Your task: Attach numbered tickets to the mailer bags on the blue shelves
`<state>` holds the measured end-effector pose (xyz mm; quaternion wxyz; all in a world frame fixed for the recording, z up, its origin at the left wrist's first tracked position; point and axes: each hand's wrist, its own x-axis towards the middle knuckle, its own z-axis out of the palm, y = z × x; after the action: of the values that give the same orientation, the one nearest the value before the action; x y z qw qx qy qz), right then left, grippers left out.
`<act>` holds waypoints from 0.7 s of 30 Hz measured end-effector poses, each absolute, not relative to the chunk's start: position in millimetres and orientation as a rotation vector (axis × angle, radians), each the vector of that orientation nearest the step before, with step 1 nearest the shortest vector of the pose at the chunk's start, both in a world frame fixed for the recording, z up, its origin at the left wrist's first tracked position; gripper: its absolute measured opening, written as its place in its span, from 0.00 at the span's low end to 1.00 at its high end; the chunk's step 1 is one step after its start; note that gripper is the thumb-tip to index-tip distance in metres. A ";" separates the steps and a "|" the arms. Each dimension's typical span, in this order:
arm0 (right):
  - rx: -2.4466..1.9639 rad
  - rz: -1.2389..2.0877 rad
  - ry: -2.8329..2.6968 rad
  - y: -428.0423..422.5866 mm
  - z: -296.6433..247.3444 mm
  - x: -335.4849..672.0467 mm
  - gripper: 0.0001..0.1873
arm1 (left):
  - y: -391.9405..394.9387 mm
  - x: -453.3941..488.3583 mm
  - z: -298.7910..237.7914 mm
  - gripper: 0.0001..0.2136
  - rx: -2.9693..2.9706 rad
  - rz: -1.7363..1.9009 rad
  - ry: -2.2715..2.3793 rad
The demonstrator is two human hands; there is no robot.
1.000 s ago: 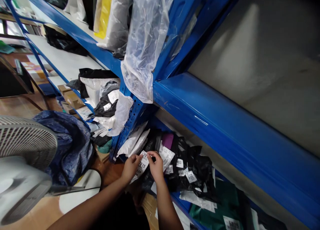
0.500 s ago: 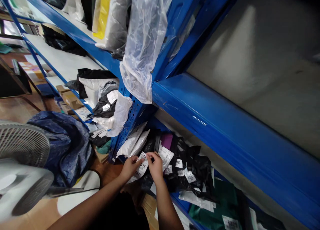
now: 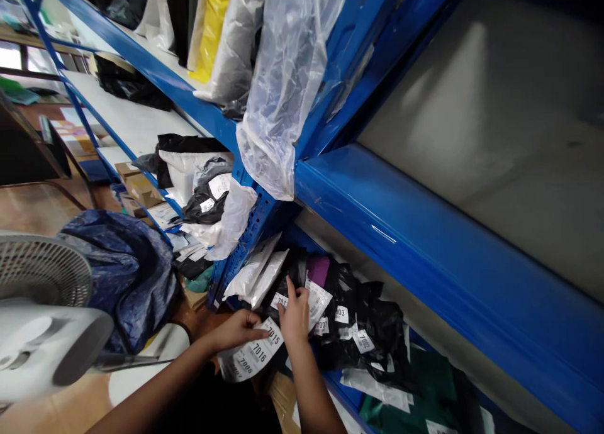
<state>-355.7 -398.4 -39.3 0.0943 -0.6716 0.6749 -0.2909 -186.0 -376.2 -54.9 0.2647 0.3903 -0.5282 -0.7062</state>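
My left hand (image 3: 240, 329) is closed on the edge of a white sheet of number labels (image 3: 251, 357), with 7015 and 7016 readable on it. The sheet hangs below and to the right of the fingers. My right hand (image 3: 296, 314) rests against a black plastic parcel (image 3: 298, 261), index finger stretched out and thumb apart. A small white label (image 3: 280, 300), reading about 7013, lies on the parcel beside the right thumb. Just to the right are a purple parcel (image 3: 318, 270) and black bags (image 3: 375, 317) bearing labels such as 7007 and 7002.
Blue shelving (image 3: 377, 214) rises ahead, with clear plastic (image 3: 278, 94) hanging from its upper level. White parcels (image 3: 257, 277) lean at the lower corner post. A fan (image 3: 42, 314) and a dark blue sack (image 3: 123, 270) stand at the left. A green parcel (image 3: 401, 396) lies lower right.
Both hands were together at the top of the label sheet. Now a label sits on the black parcel under my right hand, while my left hand holds the sheet lower and apart.
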 end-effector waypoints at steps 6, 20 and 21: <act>-2.541 -0.565 1.324 -409.6 -7.6 -330.2 0.18 | -368.0 -170.3 -63.6 0.18 0.983 -1.915 -1.327; -2.049 -0.723 1.517 -411.5 -33.0 -352.7 0.04 | -388.2 -209.9 -84.4 0.27 1.218 -1.555 -0.720; -2.044 -0.726 1.532 -411.9 -34.5 -352.1 0.04 | -388.8 -210.7 -83.9 0.27 1.230 -1.532 -0.707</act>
<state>-352.1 -411.9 -34.5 0.2409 -0.7470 0.5600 -0.2653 -210.7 -388.8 -83.9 0.5027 0.5091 -0.2927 -0.6344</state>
